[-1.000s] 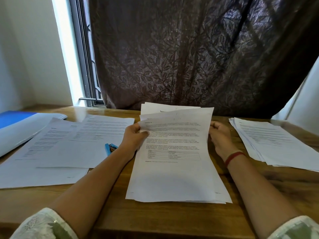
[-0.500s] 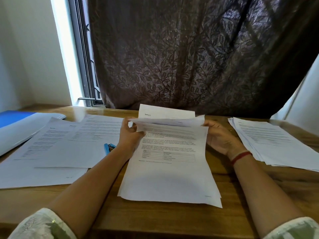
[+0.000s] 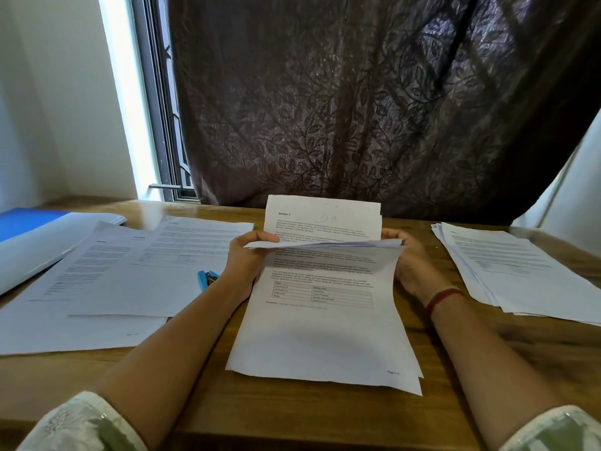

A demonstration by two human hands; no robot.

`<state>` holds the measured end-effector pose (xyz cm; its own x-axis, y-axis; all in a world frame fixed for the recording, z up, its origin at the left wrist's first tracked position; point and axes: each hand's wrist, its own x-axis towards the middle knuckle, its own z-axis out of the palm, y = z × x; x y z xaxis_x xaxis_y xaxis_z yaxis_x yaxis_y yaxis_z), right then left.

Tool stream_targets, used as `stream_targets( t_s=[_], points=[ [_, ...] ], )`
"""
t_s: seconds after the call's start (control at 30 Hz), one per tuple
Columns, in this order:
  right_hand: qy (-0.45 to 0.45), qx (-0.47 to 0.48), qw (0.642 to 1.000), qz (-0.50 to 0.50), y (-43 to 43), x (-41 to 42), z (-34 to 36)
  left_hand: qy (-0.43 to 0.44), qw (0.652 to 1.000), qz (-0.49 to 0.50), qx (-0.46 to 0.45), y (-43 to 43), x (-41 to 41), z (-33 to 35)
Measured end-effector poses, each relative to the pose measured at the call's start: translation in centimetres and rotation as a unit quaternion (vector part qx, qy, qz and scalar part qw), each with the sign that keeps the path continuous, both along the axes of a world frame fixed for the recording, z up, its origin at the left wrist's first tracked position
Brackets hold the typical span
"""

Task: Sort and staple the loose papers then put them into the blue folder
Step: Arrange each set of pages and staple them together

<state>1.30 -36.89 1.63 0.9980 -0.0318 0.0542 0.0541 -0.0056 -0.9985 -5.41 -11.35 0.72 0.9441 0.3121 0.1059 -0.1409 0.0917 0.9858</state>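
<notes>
Bending over the wooden tabletop (image 3: 292, 415), the person holds a sheaf of papers (image 3: 322, 340) straight in front of them, its near end lying on the wood and its far end raised. The left hand (image 3: 247, 257) pinches the left edge, thumb on top of a sheet that curls over toward the person. The right hand (image 3: 413, 265) is largely hidden behind the right edge, though its fingers seem to curl round the sheets there. Behind the curl a page headed "Section 2" (image 3: 325, 216) stands nearly upright. A red thread (image 3: 444, 297) circles the right wrist.

Just left of the left forearm a blue stapler (image 3: 207, 278) pokes out beside a spread of loose printed sheets (image 3: 146, 275). Further left, at the tabletop's edge, the blue folder (image 3: 22, 221) lies partly under a curved white sheet. On the right, well apart from the hands, sits another pile of papers (image 3: 514, 271). A dark leaf-patterned curtain (image 3: 357, 109) hangs behind.
</notes>
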Motion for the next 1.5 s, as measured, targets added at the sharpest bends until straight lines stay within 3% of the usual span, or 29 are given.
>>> stream_targets(
  t_s=[0.13,0.23,0.4,0.5,0.73,0.83,1.07,1.27,1.33,1.4,1.43,1.5],
  points=[
    [-0.014,-0.049,0.996,-0.074,0.2,0.2,0.1,0.044,0.998,0.030,0.022,-0.2,0.3,0.2],
    [-0.045,-0.067,0.993,-0.087,0.1,-0.1,0.1,0.020,1.000,-0.011,0.008,-0.2,0.1,0.0],
    [-0.067,0.010,0.994,-0.083,0.3,-0.8,0.4,0.019,1.000,-0.012,0.010,-0.1,-0.1,0.0],
    [-0.044,0.080,0.996,-0.021,0.3,-1.3,0.8,0.013,0.999,-0.005,0.032,-0.3,0.0,-0.1],
    [-0.119,0.037,0.966,0.225,-0.1,-2.9,1.1,0.010,0.997,0.041,0.062,-0.4,0.4,-0.1],
    [-0.111,0.011,0.958,0.265,-0.5,-2.8,1.1,0.007,0.999,0.032,0.024,-0.3,0.2,-0.2],
    [-0.085,-0.002,0.966,0.244,-1.0,-2.1,1.2,0.018,0.998,0.052,0.016,-0.2,0.0,0.4],
    [0.047,0.107,0.983,0.140,0.0,-0.5,1.0,0.031,0.997,0.062,0.027,-0.3,0.4,0.3],
    [0.051,0.050,0.996,0.052,0.5,-0.4,1.3,0.038,0.997,0.062,0.030,-0.1,0.4,0.1],
    [-0.013,-0.077,0.996,-0.036,0.0,-0.3,1.0,0.039,0.997,0.064,0.031,0.0,0.6,-0.1],
    [-0.050,-0.157,0.984,-0.067,-0.3,-0.6,0.9,0.037,0.996,0.072,0.035,0.0,0.6,-0.1],
    [-0.140,-0.342,0.919,-0.139,-0.9,-1.3,0.8,0.048,0.993,0.088,0.060,-0.2,0.5,-0.3]
  ],
)
